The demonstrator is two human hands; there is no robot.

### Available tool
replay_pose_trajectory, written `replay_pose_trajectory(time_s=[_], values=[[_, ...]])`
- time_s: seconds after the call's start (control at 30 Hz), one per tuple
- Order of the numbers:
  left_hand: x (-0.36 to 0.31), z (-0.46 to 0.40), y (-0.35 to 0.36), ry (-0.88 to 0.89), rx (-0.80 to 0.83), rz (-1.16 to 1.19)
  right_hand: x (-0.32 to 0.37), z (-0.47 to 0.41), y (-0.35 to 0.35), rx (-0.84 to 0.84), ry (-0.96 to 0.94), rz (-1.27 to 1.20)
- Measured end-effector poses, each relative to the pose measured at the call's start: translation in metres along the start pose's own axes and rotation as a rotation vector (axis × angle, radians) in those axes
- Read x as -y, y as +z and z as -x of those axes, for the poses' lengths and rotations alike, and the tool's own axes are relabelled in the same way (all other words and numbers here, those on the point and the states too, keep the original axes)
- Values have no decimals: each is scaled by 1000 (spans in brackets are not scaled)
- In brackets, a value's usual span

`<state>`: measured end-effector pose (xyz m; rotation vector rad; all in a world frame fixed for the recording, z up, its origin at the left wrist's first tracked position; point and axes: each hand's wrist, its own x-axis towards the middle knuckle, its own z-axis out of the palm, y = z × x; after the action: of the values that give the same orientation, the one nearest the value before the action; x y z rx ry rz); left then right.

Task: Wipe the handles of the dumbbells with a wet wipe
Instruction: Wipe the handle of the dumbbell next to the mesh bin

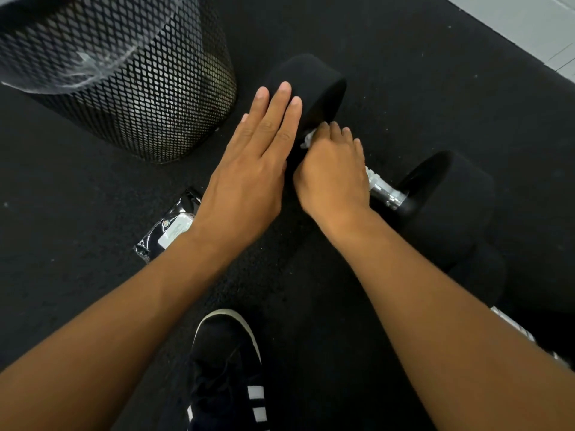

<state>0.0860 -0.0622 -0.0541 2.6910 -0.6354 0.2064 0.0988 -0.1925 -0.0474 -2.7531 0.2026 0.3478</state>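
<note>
Wiping the dumbbell [404,188] is the job we are in the middle of, and it lies on the black mat [77,290], just right of the mesh bin [140,98]. Our left hand [252,169] lies flat with straight fingers on the weight end nearest the bin, pressing it so it stays put. Our right hand [334,172] is curled over the shiny handle [384,191], right beside that same end, and a bit of white wipe [308,139] peeks out from under the fingertips, so we think the fingers are wrapped round the wipe and the bar together. The rest of the bar, away from the bin, shows bare and bright. The wipe pack [169,227] sits on the mat below the bin, partly under our left arm. A second dumbbell [516,331] lies farther from the bin, mostly hidden by our right arm. Our shoe [227,368] is close by too. What could go wrong? The round ends could roll if our flat hand lets up, and the weight might bump our shoe. The wipe is bunched small, so it could slip out and miss spots. We might also forget the bare part of the bar, or the other dumbbell.
</note>
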Motion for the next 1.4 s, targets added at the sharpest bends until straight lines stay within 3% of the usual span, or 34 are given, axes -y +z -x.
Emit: replay_pose_trajectory(time_s=[0.27, 0.57, 0.87, 1.17, 1.4], values=[[2, 6, -4, 2, 22, 20, -1, 53, 14, -2, -66, 61], [1, 1, 2, 1, 13, 13, 2, -2, 10, -85, 55, -42], [0, 8, 7, -14, -28, 22, -2, 54, 19, -39, -62, 4], [3, 5, 5, 18, -13, 8, -2, 4, 8, -62, 27, -60], [0, 6, 9, -10, -46, 47, -4, 61, 23, -99, -40, -8]])
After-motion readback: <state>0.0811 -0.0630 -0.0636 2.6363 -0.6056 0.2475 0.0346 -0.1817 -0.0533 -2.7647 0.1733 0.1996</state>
